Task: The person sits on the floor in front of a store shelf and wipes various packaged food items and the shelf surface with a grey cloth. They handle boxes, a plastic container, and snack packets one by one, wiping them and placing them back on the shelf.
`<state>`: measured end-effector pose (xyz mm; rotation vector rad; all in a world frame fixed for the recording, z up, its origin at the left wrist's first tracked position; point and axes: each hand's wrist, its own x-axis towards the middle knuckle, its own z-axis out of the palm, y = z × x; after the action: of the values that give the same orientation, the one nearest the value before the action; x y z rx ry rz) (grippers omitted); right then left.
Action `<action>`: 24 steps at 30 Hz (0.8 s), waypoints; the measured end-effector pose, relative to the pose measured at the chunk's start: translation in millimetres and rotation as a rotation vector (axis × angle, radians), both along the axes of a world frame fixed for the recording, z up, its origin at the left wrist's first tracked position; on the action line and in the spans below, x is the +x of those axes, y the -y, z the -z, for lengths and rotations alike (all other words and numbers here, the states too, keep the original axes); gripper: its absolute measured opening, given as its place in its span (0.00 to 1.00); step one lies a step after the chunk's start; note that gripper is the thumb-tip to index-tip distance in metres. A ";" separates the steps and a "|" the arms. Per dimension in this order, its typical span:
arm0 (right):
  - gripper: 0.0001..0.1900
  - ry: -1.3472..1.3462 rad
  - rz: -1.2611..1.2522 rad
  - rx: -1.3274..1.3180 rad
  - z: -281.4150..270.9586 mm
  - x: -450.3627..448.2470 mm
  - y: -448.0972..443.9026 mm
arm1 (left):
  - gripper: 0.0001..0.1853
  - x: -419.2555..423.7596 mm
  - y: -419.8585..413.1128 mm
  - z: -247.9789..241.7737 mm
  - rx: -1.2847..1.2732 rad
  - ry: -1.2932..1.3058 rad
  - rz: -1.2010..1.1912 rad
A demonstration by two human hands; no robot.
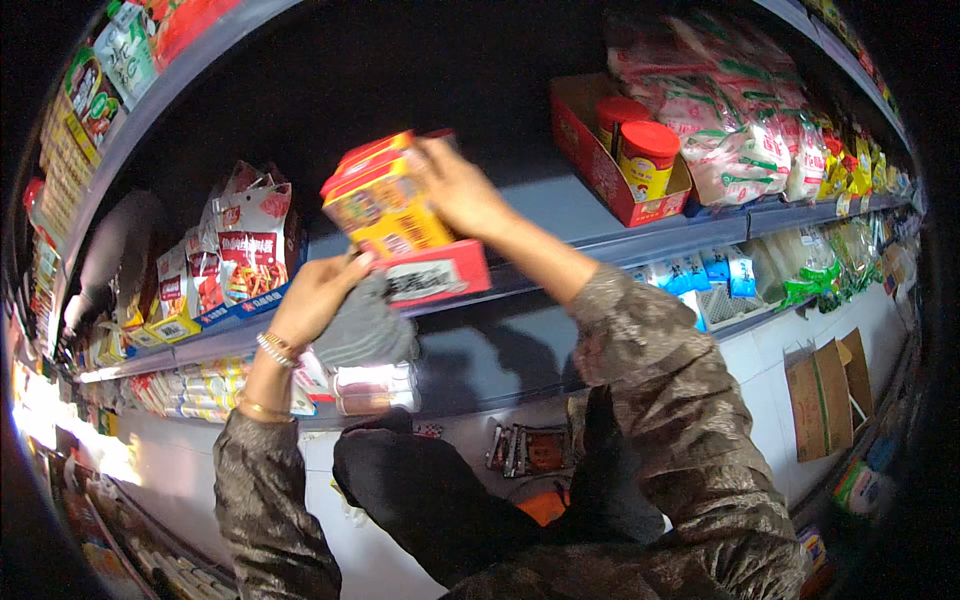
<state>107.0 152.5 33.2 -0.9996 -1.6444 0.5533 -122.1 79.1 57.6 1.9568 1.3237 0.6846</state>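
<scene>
My right hand [457, 187] grips the right side of a yellow and red cardboard box [390, 202], tilted over the front of a shelf. Just below that box is a red display tray [439, 274] with a white printed panel. My left hand [319, 296] is at the near left corner of the box and tray, with a grey cloth [367, 322] hanging from its fingers. Whether the left fingers also hold the tray cannot be seen.
Right on the shelf [540, 202] stand a red carton [652, 214] with red-lidded canisters [649, 161] and piled white bags [739, 157]. Sauce pouches [251, 244] stand left. Lower shelves hold wrapped goods [375, 386]. An opened cardboard carton [825, 405] lies on the tiled floor.
</scene>
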 end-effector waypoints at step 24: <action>0.17 0.566 0.468 0.444 -52.2 179.0 55.5 | 0.11 180.7 -74.0 28.4 -0.158 0.432 0.262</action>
<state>286.0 97.0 85.3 -1.2078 -1.8138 -0.4335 58.5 153.2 29.2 1.6936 0.8173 0.7905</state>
